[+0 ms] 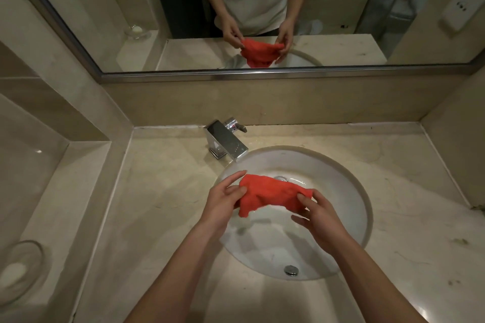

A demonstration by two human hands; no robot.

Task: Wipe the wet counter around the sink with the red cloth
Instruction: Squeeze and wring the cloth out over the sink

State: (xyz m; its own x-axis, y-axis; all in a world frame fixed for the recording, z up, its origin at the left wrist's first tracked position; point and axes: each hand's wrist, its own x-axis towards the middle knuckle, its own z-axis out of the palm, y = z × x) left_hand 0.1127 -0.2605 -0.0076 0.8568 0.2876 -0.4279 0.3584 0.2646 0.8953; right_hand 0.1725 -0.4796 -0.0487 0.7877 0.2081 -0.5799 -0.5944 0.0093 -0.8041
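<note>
Red cloth (273,195) hangs bunched between my two hands over the bowl of the sink (349,181), off every surface. My left hand (223,204) pinches its left end between thumb and fingers; my right hand (319,214) pinches the right end the same way, so the hands are apart with the cloth stretched loosely between them.

As I judge it, the wiping has not begun: the cloth touches no part of the desk (162,191), and a wet sheen shows on the stone just behind the sink, beside the faucet (227,143). Everything around the rim is left to do.

For room, the desk runs wide to the right of the sink and somewhat narrower to the left, where it ends at a raised ledge carrying a glass soap dish (19,269). The back strip is tight: the faucet stands there, close under the wall below the mirror (236,8). The right side meets a wall corner. The near edge is outside the view.
</note>
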